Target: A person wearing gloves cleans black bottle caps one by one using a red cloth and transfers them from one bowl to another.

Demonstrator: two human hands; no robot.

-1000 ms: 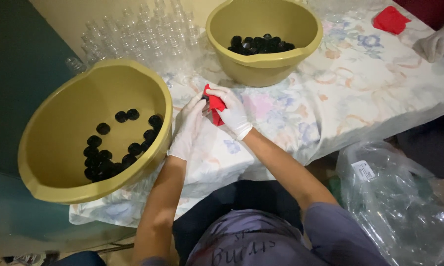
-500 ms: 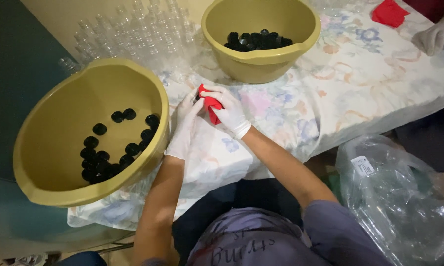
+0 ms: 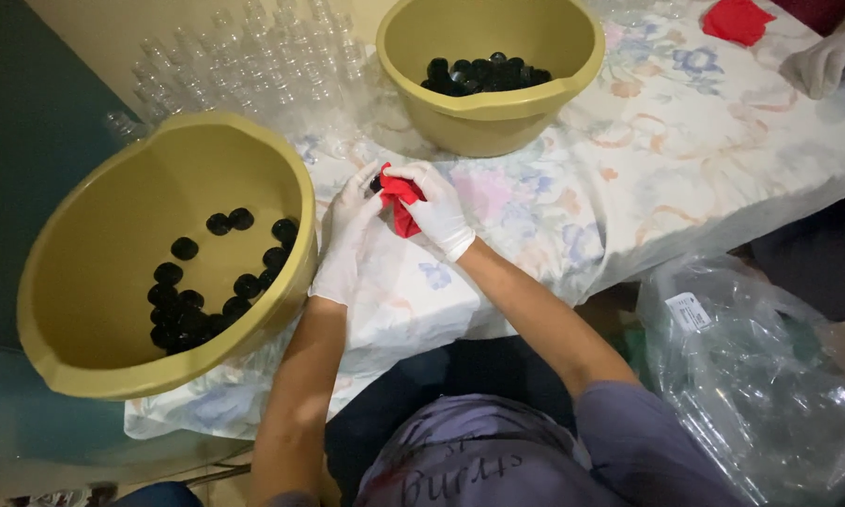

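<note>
Just right of the near yellow bowl [image 3: 113, 282] of black caps [image 3: 206, 282], the gloved left hand [image 3: 347, 235] and right hand [image 3: 436, 211] meet over the floral-clothed counter [image 3: 704, 160], right fingers [image 3: 413, 178] pressing a red cloth [image 3: 402, 199] against a small dark cap [image 3: 375, 184].

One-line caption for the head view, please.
Gloved left hand and right hand rub a small black cap with a red cloth between two yellow basins of caps.
</note>
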